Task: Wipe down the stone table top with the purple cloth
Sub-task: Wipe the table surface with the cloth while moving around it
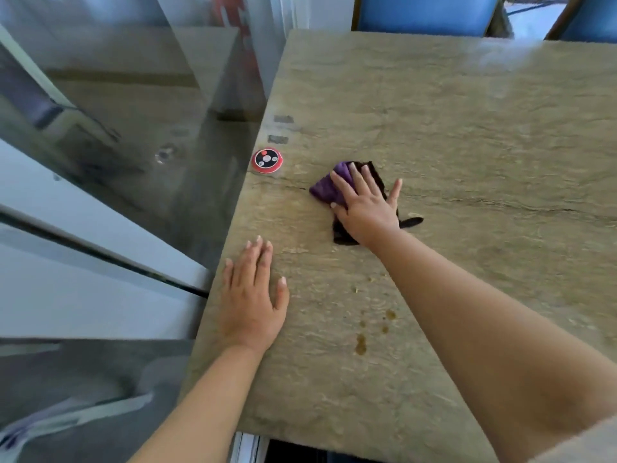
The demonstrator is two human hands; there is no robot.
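Note:
The stone table top (450, 135) is beige and veined and fills most of the head view. A crumpled purple cloth (325, 188) with dark edges lies on it left of the middle. My right hand (365, 205) presses flat on the cloth with straight, spread fingers and covers most of it. My left hand (253, 295) rests flat on the bare stone near the table's left edge, holding nothing. Small brownish drops (360, 342) mark the stone between my two forearms.
A round red and black call button (267, 160) sits by the table's left edge, close to the cloth. A glass wall (117, 128) runs along the left side. Blue chairs (424, 13) stand at the far edge.

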